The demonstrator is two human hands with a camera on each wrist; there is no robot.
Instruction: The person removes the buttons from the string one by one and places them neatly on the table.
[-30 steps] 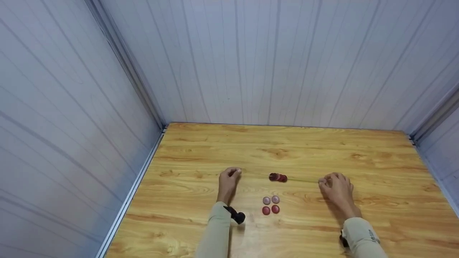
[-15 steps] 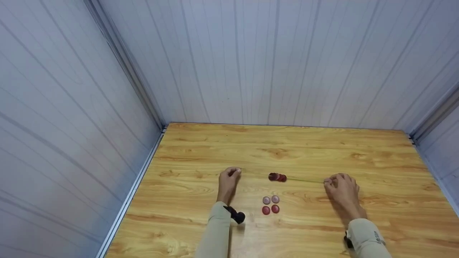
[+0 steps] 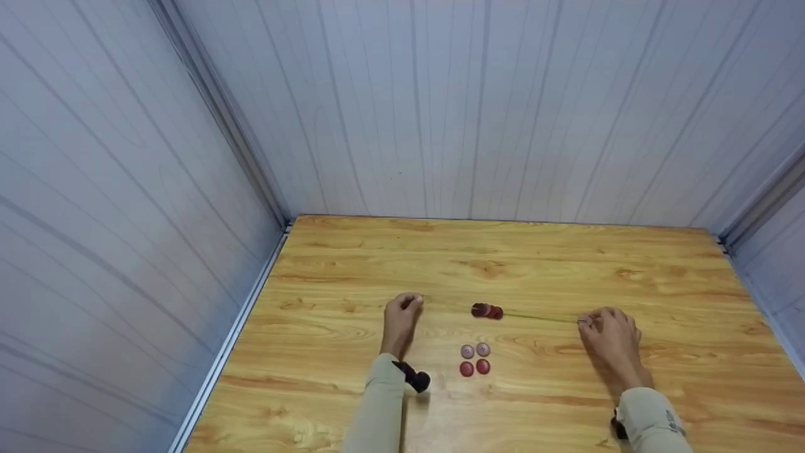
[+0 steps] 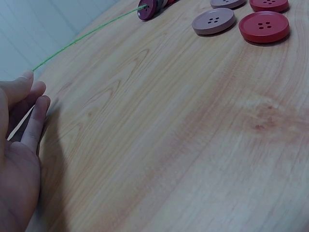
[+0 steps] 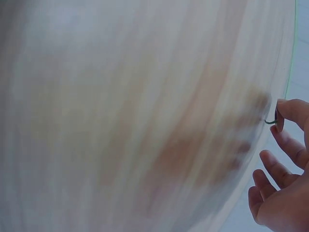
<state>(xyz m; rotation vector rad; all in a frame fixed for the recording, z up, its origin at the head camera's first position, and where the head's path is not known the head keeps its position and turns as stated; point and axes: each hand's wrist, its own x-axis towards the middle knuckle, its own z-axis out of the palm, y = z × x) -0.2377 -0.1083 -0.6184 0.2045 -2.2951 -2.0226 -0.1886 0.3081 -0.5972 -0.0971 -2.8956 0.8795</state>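
Observation:
A thin green string (image 4: 87,35) runs across the middle of the table, through a bunch of dark red and purple buttons (image 3: 487,311). My left hand (image 3: 398,321) pinches one end of it between thumb and forefinger, to the left of the bunch. At the right, my right hand (image 3: 613,343) pinches a mauve button (image 3: 585,320) by its edge. In the right wrist view that button (image 5: 279,119) stands edge-on between thumb and forefinger, a short tail of string sticking out beside it. The other fingers of that hand are loosely bent.
Two mauve buttons (image 4: 214,21) and two red buttons (image 4: 264,27) lie flat in a square between the forearms, nearer than the string. The wooden table (image 3: 339,251) is bounded by a pale panelled wall (image 3: 402,113) at the back and others at the sides.
My right hand has slid to the right with the mauve button, so the stretch of string between it and the bunch is longer. My left hand and the loose buttons have stayed put.

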